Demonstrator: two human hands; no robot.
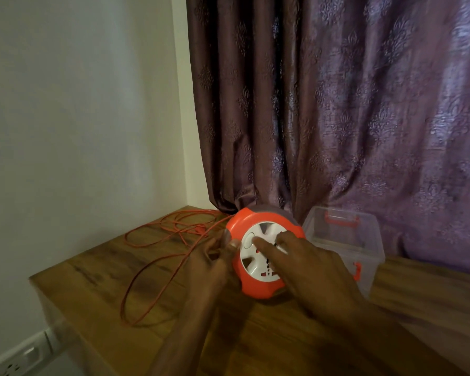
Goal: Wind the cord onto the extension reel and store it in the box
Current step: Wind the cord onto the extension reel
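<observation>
Reel [265,253]: round, orange rim with a white socket face, tilted up on its edge on the wooden table [98,280], near the back by the curtain [337,104]. Right hand [307,264]: laid across the white face, fingers fairly straight, forefinger pressing near the hub; it grips nothing. Left hand [209,263]: at the reel's left edge, fingers curled, apparently pinching the cord where it meets the rim (blur hides the exact hold). Cord [152,270]: thin, orange, almost all unwound, lying in loose overlapping loops over the table's left half, its far end near the back corner. Box [345,245]: clear plastic, orange latches, open-topped, just beside the reel on the right, nothing seen inside. Wall socket [19,359]: low left, below the table. Step in hand, as judged: winding, barely begun. Next move calls for turning the face with the right hand while the left feeds the cord in evenly, clearing crossed loops before they snag.
</observation>
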